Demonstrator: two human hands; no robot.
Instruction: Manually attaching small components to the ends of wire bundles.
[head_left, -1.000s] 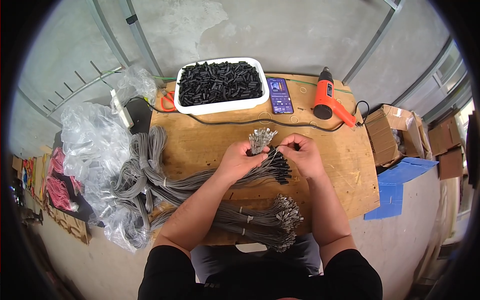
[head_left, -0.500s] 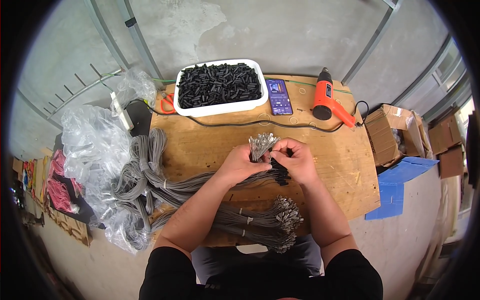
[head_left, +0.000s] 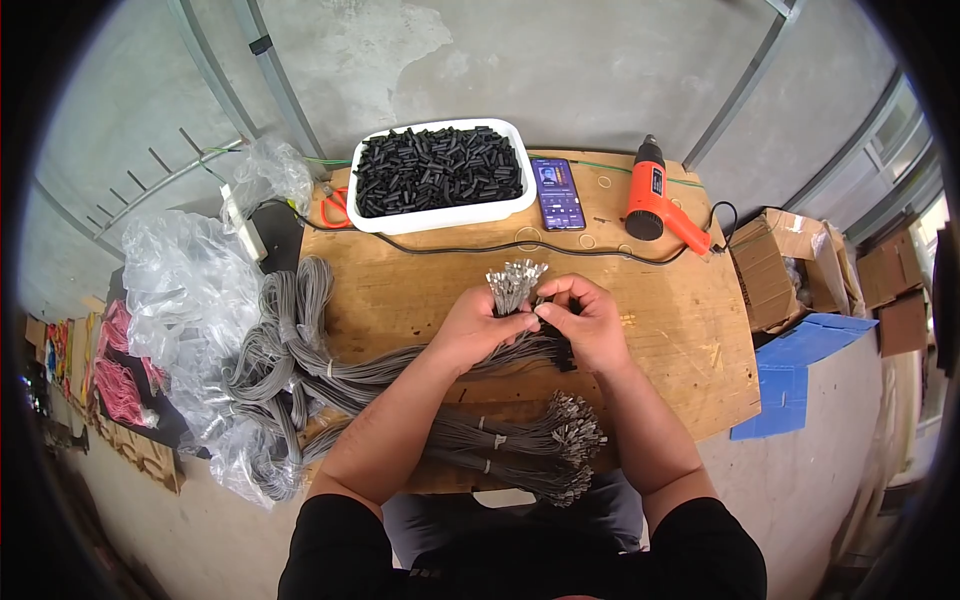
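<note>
My left hand (head_left: 480,325) is closed round a bundle of thin grey wires, whose silvery metal terminals (head_left: 516,283) fan out above the fist. Close beside it, my right hand (head_left: 583,318) pinches at the right edge of the bundle with thumb and forefinger; it seems to grip a single wire end, partly hidden by the fingers. Black sleeves (head_left: 562,352) show on wire ends under my right hand. From my left hand the grey wires (head_left: 400,362) run left across the table. Two tied bundles with metal terminals (head_left: 572,435) lie at the near edge.
A white tray (head_left: 450,217) of short black tubes stands at the back, with orange-handled scissors (head_left: 336,207) to its left. Right of it lie a phone (head_left: 558,195) and an orange heat gun (head_left: 650,195). A black cable (head_left: 480,247) crosses the table. Clear plastic bags (head_left: 190,290) heap up at left.
Both hands have shifted slightly left, and the terminals in my left hand have moved with them. My right fingers have come closer round the bundle's edge.
</note>
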